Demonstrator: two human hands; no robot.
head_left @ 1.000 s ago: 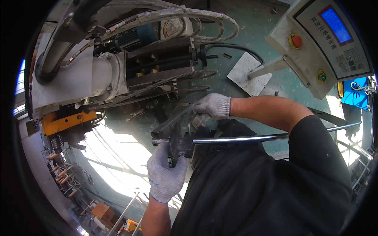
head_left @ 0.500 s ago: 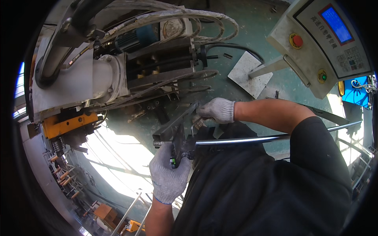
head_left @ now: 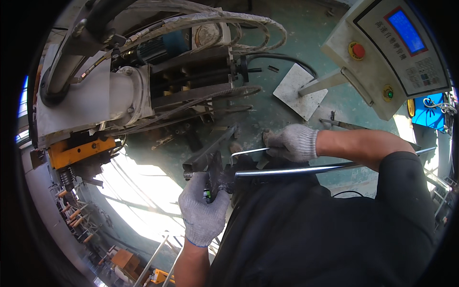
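Observation:
My right hand [head_left: 296,142], in a pale knitted glove, is closed around the long arm of a hex key [head_left: 251,151]. The key's bent short end points down at a dark metal clamp block [head_left: 219,176]; whether it sits in a screw I cannot tell. Around the near left side of that block my left hand [head_left: 203,210], gloved alike, is wrapped. A small green-and-black piece [head_left: 207,194] shows between its thumb and fingers. From the block a shiny metal tube [head_left: 296,170] runs to the right, across my lap. A dark square bar [head_left: 210,149] slants away from the block.
A large machine with hoses [head_left: 129,95] fills the far left, its yellow block [head_left: 81,152] low at the side. At the upper right stands a control panel [head_left: 392,52] on a white base plate [head_left: 300,91]. Racks with wooden-handled pieces [head_left: 76,215] line the left edge.
My right hand has moved right, away from the block, and more of the hex key's long arm shows. The left hand keeps its hold on the block.

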